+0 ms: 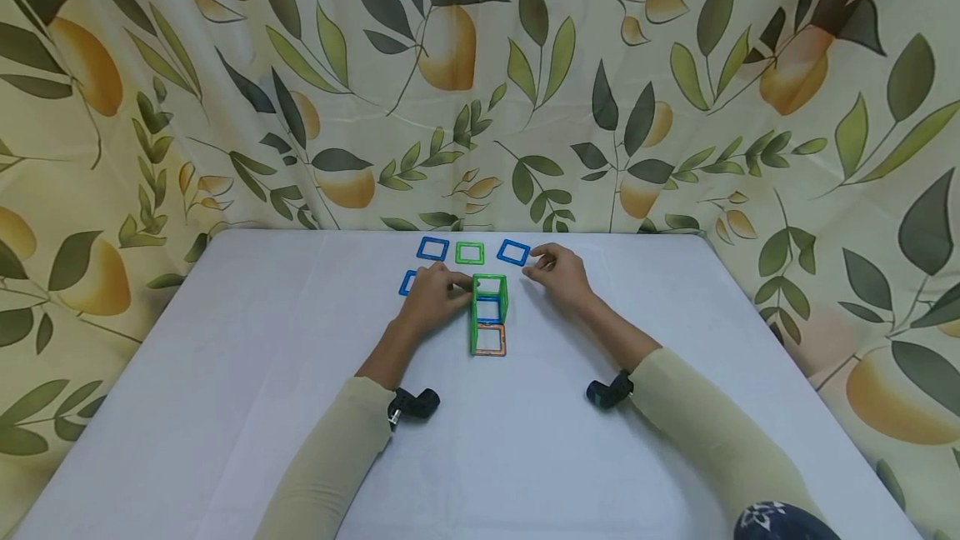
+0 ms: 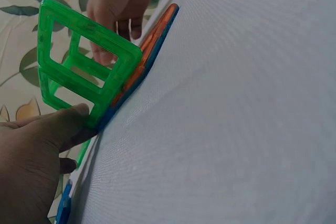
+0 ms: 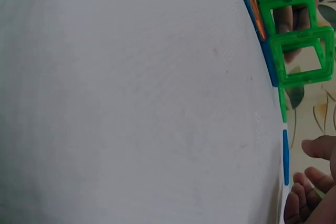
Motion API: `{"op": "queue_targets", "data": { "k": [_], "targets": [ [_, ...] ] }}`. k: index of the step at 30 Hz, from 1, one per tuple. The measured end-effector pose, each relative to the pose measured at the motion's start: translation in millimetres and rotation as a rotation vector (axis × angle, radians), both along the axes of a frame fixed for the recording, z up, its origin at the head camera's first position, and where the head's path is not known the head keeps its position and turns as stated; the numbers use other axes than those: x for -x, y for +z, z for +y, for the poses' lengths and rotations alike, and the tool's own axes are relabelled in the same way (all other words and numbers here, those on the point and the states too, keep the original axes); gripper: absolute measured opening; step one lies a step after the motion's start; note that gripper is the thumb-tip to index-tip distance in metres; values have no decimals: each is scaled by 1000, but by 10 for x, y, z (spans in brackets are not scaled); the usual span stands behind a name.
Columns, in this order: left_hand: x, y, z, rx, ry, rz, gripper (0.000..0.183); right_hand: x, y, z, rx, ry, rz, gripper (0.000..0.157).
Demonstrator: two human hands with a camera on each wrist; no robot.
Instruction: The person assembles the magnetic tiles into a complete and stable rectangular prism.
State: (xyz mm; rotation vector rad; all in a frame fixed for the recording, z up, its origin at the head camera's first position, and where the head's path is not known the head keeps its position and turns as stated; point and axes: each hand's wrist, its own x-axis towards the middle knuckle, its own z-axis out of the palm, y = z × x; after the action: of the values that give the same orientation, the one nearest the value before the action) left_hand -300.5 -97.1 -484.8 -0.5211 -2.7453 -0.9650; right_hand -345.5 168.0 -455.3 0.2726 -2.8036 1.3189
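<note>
Beige sleeves (image 1: 330, 457) nearest; left hand (image 1: 433, 298) pinches the green-sided tile build (image 1: 491, 323) standing between both hands; right hand (image 1: 558, 275) relaxed, empty, beside a blue tile (image 1: 512, 261). Risk: uneven left-hand pressure could fold or split the build.

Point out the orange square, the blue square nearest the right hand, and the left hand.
Orange square (image 1: 491, 353): head view, on its near edge.
Blue square (image 1: 511, 262): head view, on its near edge.
Left hand (image 1: 434, 299): head view, on its back.
</note>
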Motion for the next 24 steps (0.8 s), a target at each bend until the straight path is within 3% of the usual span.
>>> {"op": "queue_targets", "data": {
  "k": [24],
  "targets": [
    [5, -29, -1, -21, 8, -10, 27, 220, -40, -16, -54, -62, -44, 50]
  ]
}}
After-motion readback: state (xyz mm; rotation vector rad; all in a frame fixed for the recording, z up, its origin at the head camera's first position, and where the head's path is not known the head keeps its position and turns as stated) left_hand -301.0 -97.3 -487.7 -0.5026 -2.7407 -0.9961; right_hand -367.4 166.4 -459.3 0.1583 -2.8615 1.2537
